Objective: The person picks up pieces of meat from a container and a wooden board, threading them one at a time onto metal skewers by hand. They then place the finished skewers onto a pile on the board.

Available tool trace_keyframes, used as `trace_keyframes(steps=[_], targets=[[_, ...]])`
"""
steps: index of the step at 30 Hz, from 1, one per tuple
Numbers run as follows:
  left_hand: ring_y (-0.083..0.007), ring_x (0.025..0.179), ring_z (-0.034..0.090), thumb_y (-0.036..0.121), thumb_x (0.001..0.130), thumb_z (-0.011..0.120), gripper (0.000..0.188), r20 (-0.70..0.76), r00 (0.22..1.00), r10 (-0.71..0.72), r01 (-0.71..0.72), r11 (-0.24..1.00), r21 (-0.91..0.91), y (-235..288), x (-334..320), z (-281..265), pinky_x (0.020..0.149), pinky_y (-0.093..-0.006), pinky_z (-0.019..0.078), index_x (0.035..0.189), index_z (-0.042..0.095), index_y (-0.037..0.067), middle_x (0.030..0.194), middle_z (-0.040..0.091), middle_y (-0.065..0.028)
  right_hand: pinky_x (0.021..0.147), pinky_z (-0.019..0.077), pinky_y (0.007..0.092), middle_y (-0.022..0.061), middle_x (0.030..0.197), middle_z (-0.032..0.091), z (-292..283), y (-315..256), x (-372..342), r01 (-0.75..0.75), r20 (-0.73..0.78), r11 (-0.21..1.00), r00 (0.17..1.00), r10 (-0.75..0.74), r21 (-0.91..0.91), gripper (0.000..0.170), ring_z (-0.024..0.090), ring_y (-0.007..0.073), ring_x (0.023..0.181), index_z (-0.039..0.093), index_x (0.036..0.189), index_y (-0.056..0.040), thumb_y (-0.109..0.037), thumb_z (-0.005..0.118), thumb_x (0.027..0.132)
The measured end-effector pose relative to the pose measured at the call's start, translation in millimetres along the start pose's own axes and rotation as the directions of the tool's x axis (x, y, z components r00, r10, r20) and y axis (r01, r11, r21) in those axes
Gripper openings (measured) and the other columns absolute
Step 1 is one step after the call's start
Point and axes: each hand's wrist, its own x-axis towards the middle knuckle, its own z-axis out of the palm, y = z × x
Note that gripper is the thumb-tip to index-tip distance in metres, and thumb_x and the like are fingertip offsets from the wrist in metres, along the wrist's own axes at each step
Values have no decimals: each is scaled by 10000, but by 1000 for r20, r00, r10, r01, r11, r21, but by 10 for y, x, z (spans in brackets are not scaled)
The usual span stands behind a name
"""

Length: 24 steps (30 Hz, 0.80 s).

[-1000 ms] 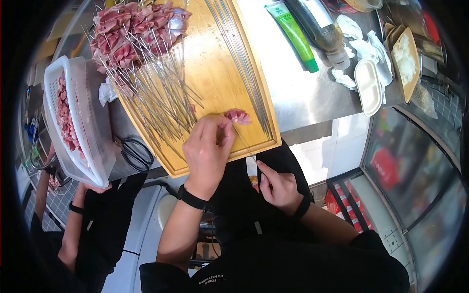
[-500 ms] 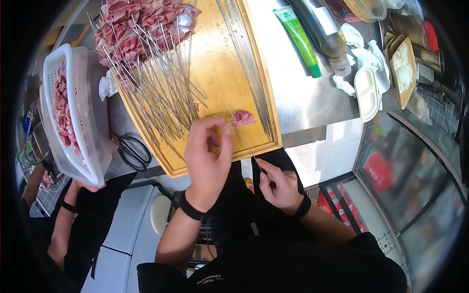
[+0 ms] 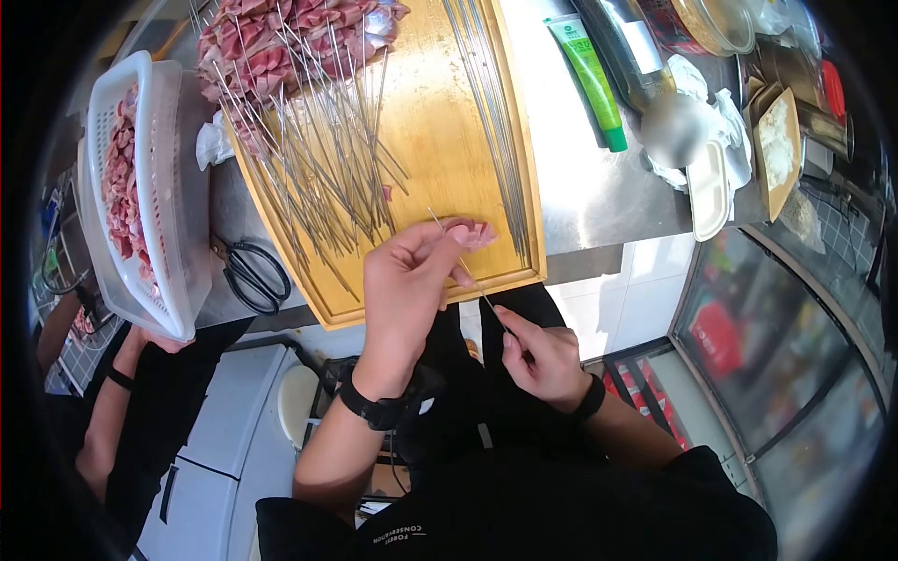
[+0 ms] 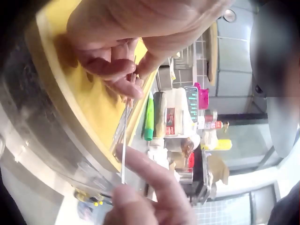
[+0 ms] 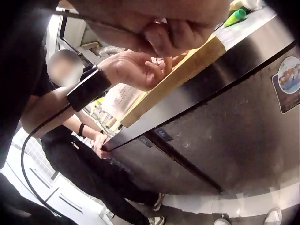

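Note:
My left hand (image 3: 407, 280) pinches a piece of raw pink meat (image 3: 481, 237) between thumb and fingers, over the near end of a wooden board (image 3: 440, 122). A thin metal skewer (image 3: 479, 285) runs through the meat, its tip showing beyond the left fingers. At its lower end, off the board's near edge, my right hand (image 3: 544, 363) grips the skewer with thumb and curled forefinger. The left wrist view has this skewer (image 4: 123, 161) stretched between both hands. On the board lie a heap of meat threaded on skewers (image 3: 290, 47) and a row of bare skewers (image 3: 491, 131).
Left of the board stand a white basket of meat (image 3: 126, 187) and black-handled scissors (image 3: 254, 278). A green tube (image 3: 589, 79), a dark bottle (image 3: 629, 47) and a white tray (image 3: 708, 192) lie to the right. Another person's hand (image 3: 166, 338) is beside the basket.
The left fingers loosened from the meat, then closed on it again with the thumb over it. The skewer tip now sticks out past the meat. The right hand keeps its grip.

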Motion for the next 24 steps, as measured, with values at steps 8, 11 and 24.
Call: trace_keyframes(steps=[8,11,24], targets=[[-85,581,621,267,1034,637,314,-133,988,-73,36,965,-261,-111,0,16,453,-174,352,1149,725,-11,1152,758,-111,573,565,304,118,755,715,-5,-45,-38,-16,36,999,999,18,-40,395,707,210,598,671,1253,32,33,668,858],[-80,574,615,275,1044,623,329,-151,985,-88,42,958,-284,-117,13,19,447,-174,340,1174,713,-15,1146,757,-106,574,566,305,122,768,718,-20,-56,-64,-36,75,999,996,39,-37,400,707,213,599,671,1256,29,30,670,857],[-57,524,557,259,1053,607,309,-207,971,-117,34,929,-369,-105,14,127,445,-171,319,1172,708,-7,1105,760,-82,551,552,298,127,758,712,33,-80,-149,-42,47,998,998,44,-36,409,703,206,586,656,1262,49,40,665,853]])
